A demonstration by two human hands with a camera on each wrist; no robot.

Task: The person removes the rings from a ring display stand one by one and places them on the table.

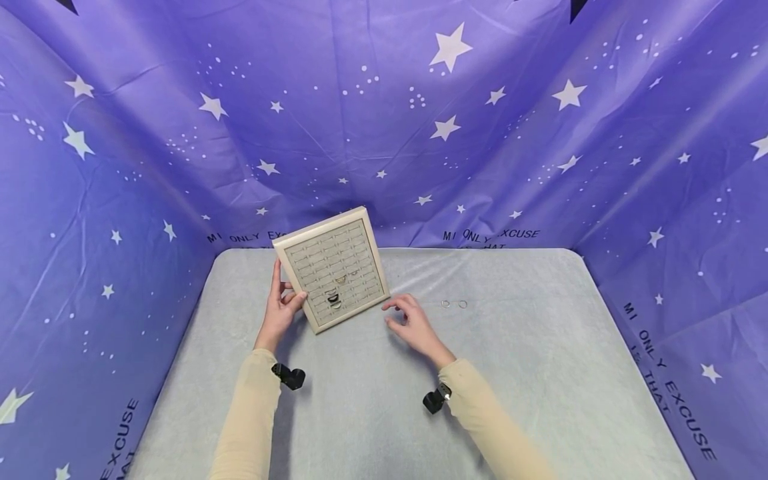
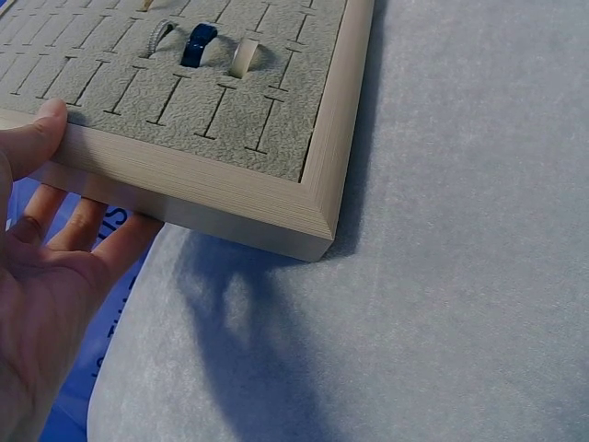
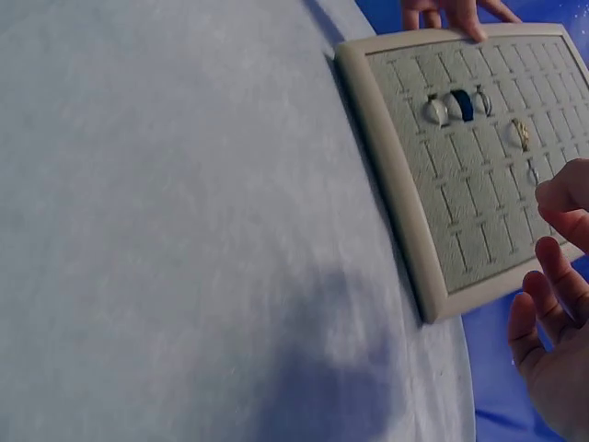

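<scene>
Ring tray: long axis slanting leftward, my left hand gripping left edge. My right hand: empty, fingers loosely bent, hovering by near-right corner; two rings lying rightward on table.

Napped pad, grained frame

Under the thumb of the left hand, the frame looks like matt, finely lined pale wood. Inward from the grip, the pad resembles rough felt; the blue ring there is glossy, the gold ring metallic. Below the grip, the tabletop looks matt and cloth-like. Beyond it, the backdrop is creased cloth with a slight sheen.
</scene>
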